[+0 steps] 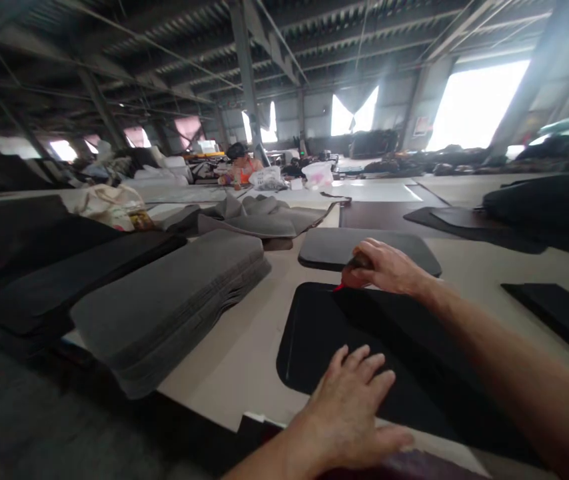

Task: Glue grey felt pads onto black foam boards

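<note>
A black sheet with rounded corners (309, 333) lies flat on the table in front of me. My left hand (347, 407) is over its near edge, palm down and fingers spread, holding nothing. At the sheet's far edge my right hand (382, 267) is closed around a dark-handled tool with a red tip (338, 287); the tip points down at the edge, and the fingers hide most of the rest. Just beyond the right hand sits a grey, round-cornered pad or stack (324, 243).
A thick stack of grey sheets (174, 280) stands on the left. Loose grey pieces (264, 220) and a cream bag (112, 203) are behind it. A black folded piece (559, 313) lies at right, dark material (554, 207) beyond. Another person (244, 170) is in the distance.
</note>
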Tool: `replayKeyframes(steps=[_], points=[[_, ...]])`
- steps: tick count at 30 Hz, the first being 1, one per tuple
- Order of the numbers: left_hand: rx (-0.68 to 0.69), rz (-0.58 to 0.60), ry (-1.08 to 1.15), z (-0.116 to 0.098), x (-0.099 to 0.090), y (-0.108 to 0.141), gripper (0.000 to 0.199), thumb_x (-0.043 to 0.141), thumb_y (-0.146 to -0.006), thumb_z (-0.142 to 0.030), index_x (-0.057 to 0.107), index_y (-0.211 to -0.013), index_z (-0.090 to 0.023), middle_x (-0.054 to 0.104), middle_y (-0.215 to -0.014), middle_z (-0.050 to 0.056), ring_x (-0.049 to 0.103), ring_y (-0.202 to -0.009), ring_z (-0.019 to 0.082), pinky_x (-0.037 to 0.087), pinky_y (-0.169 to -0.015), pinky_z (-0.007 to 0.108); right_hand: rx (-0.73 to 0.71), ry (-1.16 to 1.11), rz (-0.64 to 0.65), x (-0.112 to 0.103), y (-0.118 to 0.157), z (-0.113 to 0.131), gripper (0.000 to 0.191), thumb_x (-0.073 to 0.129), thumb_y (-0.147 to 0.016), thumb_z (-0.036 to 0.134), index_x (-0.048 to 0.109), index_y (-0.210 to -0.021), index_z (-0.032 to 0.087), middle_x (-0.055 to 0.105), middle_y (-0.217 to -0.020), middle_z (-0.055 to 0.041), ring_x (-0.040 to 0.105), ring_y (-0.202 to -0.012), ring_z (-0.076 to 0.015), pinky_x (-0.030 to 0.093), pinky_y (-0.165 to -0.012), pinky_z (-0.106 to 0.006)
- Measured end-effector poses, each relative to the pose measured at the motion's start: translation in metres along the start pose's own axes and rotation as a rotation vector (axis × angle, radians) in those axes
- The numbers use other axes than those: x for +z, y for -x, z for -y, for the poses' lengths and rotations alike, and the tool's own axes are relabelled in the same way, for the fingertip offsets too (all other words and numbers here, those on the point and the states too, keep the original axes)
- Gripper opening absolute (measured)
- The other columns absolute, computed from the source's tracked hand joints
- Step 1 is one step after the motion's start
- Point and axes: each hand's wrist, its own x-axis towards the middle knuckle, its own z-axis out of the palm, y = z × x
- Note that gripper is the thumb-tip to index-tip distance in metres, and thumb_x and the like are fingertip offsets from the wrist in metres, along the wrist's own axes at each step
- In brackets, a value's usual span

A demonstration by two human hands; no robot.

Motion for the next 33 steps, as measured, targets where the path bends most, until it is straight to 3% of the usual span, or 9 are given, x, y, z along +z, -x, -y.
replayKeyframes(steps=[6, 9, 11, 13, 17, 22, 27, 33], points=[[-0.144, -0.108, -0.031, 0.004, 0.008, -0.005, 0.073, 0.066, -0.083, -0.064, 0.053, -0.140, -0.020, 0.043, -0.155, 0.011, 0.031, -0.147, 0.033, 0.024, -0.126, 0.054, 0.169, 0.071, 0.025, -0.040, 0.059, -0.050, 0.024, 0.057, -0.085, 0.039, 0.056, -0.101, 0.021, 0.059, -0.097, -0.0044, 0.056, -0.080, -0.0224, 0.038, -0.067, -0.033], [-0.196, -0.113, -0.077, 0.003, 0.006, -0.008, 0.046, 0.052, -0.094, -0.038, 0.058, -0.135, -0.017, 0.048, -0.150, 0.012, 0.037, -0.143, 0.030, 0.031, -0.124, 0.050, 0.243, 0.091, 0.021, -0.059, 0.094, -0.070, 0.025, 0.057, -0.084, 0.043, 0.056, -0.099, 0.022, 0.059, -0.095, -0.0046, 0.056, -0.079, -0.0227, 0.038, -0.066, -0.032], [-0.186, -0.093, -0.104, 0.003, 0.000, -0.010, 0.044, 0.042, -0.095, -0.022, 0.058, -0.135, -0.016, 0.051, -0.146, 0.012, 0.041, -0.139, 0.025, 0.033, -0.123, 0.045, 0.297, 0.107, 0.017, -0.071, 0.116, -0.080, 0.027, 0.056, -0.085, 0.045, 0.057, -0.097, 0.022, 0.058, -0.094, -0.0050, 0.056, -0.078, -0.0227, 0.038, -0.065, -0.032], [-0.163, -0.042, -0.122, 0.005, -0.009, -0.014, 0.043, 0.043, -0.093, -0.019, 0.060, -0.133, -0.016, 0.054, -0.143, 0.010, 0.045, -0.136, 0.023, 0.037, -0.120, 0.040, 0.348, 0.121, 0.025, -0.082, 0.135, -0.088, 0.027, 0.055, -0.086, 0.047, 0.057, -0.095, 0.021, 0.058, -0.092, -0.0050, 0.056, -0.076, -0.0217, 0.038, -0.064, -0.031], [-0.180, 0.066, -0.255, 0.015, -0.039, -0.028, 0.044, 0.065, -0.088, -0.041, 0.065, -0.127, -0.019, 0.055, -0.143, 0.010, 0.048, -0.133, 0.029, 0.044, -0.114, 0.045, 0.419, 0.143, -0.023, -0.094, 0.164, -0.099, 0.028, 0.055, -0.085, 0.048, 0.057, -0.093, 0.021, 0.059, -0.091, -0.0057, 0.056, -0.074, -0.0212, 0.039, -0.063, -0.031], [-0.257, 0.141, -0.440, 0.039, -0.074, -0.052, 0.086, 0.077, -0.069, -0.070, 0.062, -0.132, -0.013, 0.051, -0.146, 0.019, 0.046, -0.134, 0.038, 0.043, -0.113, 0.051, 0.467, 0.150, -0.085, -0.093, 0.184, -0.106, 0.033, 0.055, -0.084, 0.050, 0.059, -0.096, 0.020, 0.061, -0.091, -0.0073, 0.059, -0.078, -0.0245, 0.042, -0.066, -0.034], [-0.225, 0.165, -0.510, 0.054, -0.081, -0.063, 0.098, 0.073, -0.060, -0.083, 0.064, -0.128, -0.014, 0.060, -0.128, 0.017, 0.056, -0.117, 0.038, 0.050, -0.103, 0.051, 0.524, 0.127, -0.087, -0.096, 0.197, -0.106, 0.038, 0.055, -0.081, 0.052, 0.061, -0.100, 0.020, 0.063, -0.096, -0.0093, 0.060, -0.081, -0.0272, 0.043, -0.067, -0.036], [-0.236, 0.193, -0.552, 0.050, -0.081, -0.065, 0.098, 0.071, -0.057, -0.085, 0.065, -0.126, -0.015, 0.060, -0.124, 0.017, 0.056, -0.115, 0.038, 0.051, -0.100, 0.049, 0.568, 0.017, -0.031, -0.115, 0.220, -0.084, 0.039, 0.060, -0.080, 0.055, 0.063, -0.100, 0.022, 0.067, -0.093, -0.0072, 0.063, -0.081, -0.0282, 0.045, -0.066, -0.036]])
